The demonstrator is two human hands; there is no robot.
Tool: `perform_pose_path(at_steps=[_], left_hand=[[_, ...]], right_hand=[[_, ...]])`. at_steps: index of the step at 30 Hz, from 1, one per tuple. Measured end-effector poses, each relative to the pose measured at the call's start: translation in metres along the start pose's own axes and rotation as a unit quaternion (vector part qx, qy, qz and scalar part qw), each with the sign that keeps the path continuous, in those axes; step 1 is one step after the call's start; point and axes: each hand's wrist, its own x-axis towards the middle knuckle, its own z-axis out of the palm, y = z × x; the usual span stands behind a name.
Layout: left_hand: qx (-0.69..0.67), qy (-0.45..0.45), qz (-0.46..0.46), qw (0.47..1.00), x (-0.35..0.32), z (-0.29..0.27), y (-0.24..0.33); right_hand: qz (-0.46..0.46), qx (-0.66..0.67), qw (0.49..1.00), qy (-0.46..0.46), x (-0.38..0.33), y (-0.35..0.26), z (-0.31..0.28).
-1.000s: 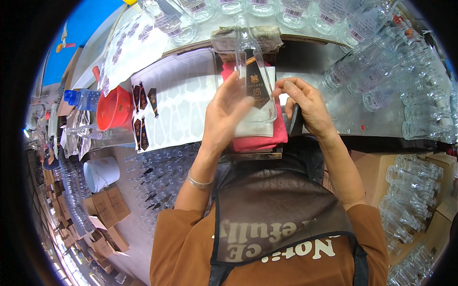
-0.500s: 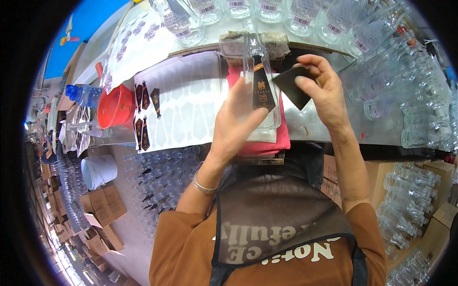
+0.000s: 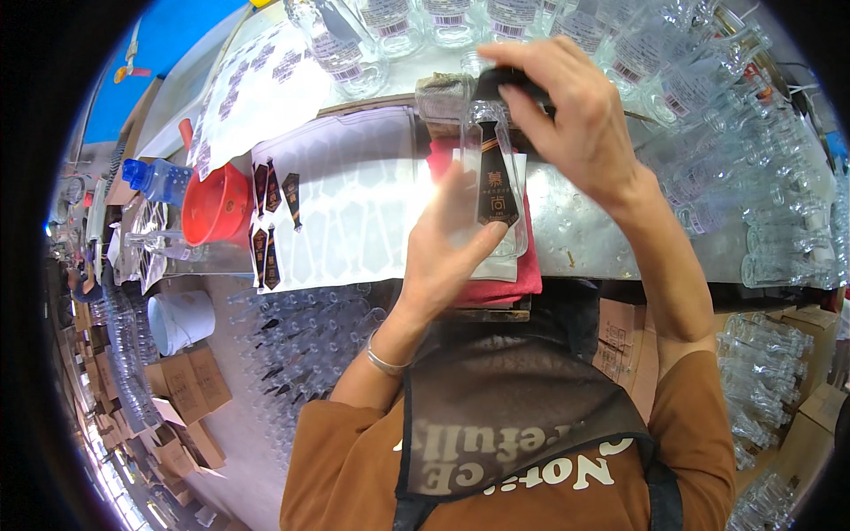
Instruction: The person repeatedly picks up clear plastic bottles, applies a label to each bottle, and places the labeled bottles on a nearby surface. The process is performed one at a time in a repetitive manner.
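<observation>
A clear glass bottle [image 3: 520, 232] lies on its back with its neck away from me, over a red cloth [image 3: 500, 290] and white paper. On its front is a black tie-shaped label [image 3: 496, 181] with gold and orange marks. My left hand [image 3: 443, 243] grips the bottle from the left, its thumb on the label's lower end, its fingers partly blurred. Above the bottle's neck, my right hand [image 3: 584, 124] pinches a flat black card-like scraper [image 3: 506, 84]. The neck is partly hidden behind this hand. A rolled grey cloth [image 3: 440, 99] sits beside the neck.
Left of the bottle lies a label sheet [image 3: 354, 195] with several black labels at its left edge. Beyond it are a red basin [image 3: 211, 212] and a blue-capped plastic bottle [image 3: 161, 179]. Glass bottles [image 3: 390, 40] line the table's back and right [image 3: 770, 208]; a white bucket [image 3: 181, 320] stands lower left.
My right hand has moved up and left with the scraper, from beside the label to over the bottle's neck. My left hand stays at the bottle.
</observation>
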Motion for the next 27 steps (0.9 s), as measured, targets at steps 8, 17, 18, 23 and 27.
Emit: perform_pose_path(at_steps=[8,17,18,23,27], left_hand=[[-0.091,0.036,0.016,0.995,0.009,-0.038,0.009],[-0.041,0.024,-0.084,0.995,0.073,-0.024,0.028],[-0.042,0.067,-0.091,0.993,0.079,-0.013,0.031],[0.098,0.111,-0.088,0.985,0.100,-0.002,0.011],[0.108,0.131,-0.064,0.983,0.106,0.000,-0.001]], right_hand=[[0.071,0.142,0.978,-0.137,-0.045,-0.031,-0.015],[0.092,0.258,0.945,-0.178,-0.071,-0.063,-0.025],[0.114,0.254,0.948,-0.154,-0.070,-0.061,-0.028],[0.404,0.344,0.846,-0.049,-0.081,-0.040,-0.034],[0.466,0.392,0.789,-0.079,-0.092,-0.024,-0.027]])
